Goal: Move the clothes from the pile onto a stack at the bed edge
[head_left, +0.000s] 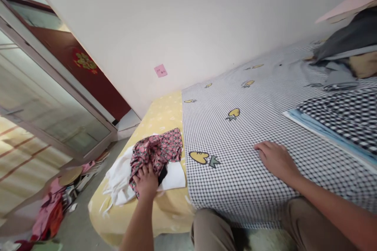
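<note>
Bed (165,117): checked sheet (250,157) spread
Left hand (146,182): I clutch floral cloth (156,149), at sheet's left edge
Right hand (277,159): flat, empty, on sheet
Left: white cloth (119,182) unsorted

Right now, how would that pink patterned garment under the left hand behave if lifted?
The pink patterned garment lies crumpled in soft folds, so it would probably hang limp. It looks thin, likely light. Bunched under the left hand on the white cloth, it may drag that along.
</note>
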### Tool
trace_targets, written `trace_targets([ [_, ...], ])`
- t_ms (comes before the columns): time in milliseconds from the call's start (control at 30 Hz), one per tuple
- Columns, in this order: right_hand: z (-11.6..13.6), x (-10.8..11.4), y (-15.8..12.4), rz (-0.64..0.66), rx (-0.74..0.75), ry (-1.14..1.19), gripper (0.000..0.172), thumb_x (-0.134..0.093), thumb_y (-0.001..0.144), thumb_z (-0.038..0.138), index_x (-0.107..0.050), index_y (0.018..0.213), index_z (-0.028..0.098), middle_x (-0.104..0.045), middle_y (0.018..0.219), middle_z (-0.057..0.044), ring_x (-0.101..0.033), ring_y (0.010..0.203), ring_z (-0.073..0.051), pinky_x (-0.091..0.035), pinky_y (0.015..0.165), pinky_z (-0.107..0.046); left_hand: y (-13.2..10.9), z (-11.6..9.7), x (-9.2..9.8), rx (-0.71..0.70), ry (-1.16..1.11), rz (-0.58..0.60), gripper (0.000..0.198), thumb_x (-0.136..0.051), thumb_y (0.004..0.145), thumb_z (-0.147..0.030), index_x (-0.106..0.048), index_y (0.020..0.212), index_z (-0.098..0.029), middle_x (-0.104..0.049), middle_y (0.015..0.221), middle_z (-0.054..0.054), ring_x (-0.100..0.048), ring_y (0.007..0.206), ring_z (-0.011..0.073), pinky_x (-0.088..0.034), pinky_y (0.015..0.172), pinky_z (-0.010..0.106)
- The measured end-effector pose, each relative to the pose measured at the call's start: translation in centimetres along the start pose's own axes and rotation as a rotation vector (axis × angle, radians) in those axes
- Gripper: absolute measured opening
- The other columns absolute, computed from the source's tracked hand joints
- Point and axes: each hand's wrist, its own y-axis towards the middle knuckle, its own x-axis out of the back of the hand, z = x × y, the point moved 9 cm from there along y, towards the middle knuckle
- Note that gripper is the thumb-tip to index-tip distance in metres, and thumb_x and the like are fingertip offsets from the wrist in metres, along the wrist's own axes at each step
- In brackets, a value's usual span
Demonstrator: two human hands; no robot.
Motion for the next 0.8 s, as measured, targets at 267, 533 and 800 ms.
trace_targets([
  [267,0.7,0.7,0.1,0.028,-0.018,-0.021,0.027,-0.044,0.093,0.016,-0.069,0.100,0.020,-0.072,0.101,-0.008,-0.064,0.094,-0.024,-0.038,0.082,-0.039,-0.7,-3.5,-2.2,0.015,0.322,0.122,0.049,-0.041,0.087,-0.026,-0.068,0.123,-0.006,-0.058,0.140,0.035,-0.045,0.139,0.0509,-0.029,0.107,0.078],
  [533,0.8,0.5,0.5,0.097,-0.080,0.043,0.026,-0.046,0.093,0.013,-0.069,0.103,0.019,-0.071,0.105,-0.010,-0.061,0.099,-0.026,-0.034,0.086,-0.040,-11.2,-10.6,-6.5,-0.296,0.355,0.120,0.047,-0.031,0.099,-0.023,-0.068,0.128,-0.022,-0.067,0.140,0.014,-0.061,0.128,0.0263,-0.019,0.124,0.056],
  [800,1.7,2.0,1.4,0.163,-0.185,0.083,0.023,-0.053,0.093,0.008,-0.069,0.102,0.020,-0.068,0.105,-0.007,-0.057,0.103,-0.022,-0.034,0.092,-0.036,-16.6,-16.5,-13.8,-0.577,0.315,0.118,0.059,-0.019,0.100,-0.015,-0.053,0.148,-0.021,-0.052,0.158,0.012,-0.046,0.145,0.0242,-0.029,0.122,0.058],
])
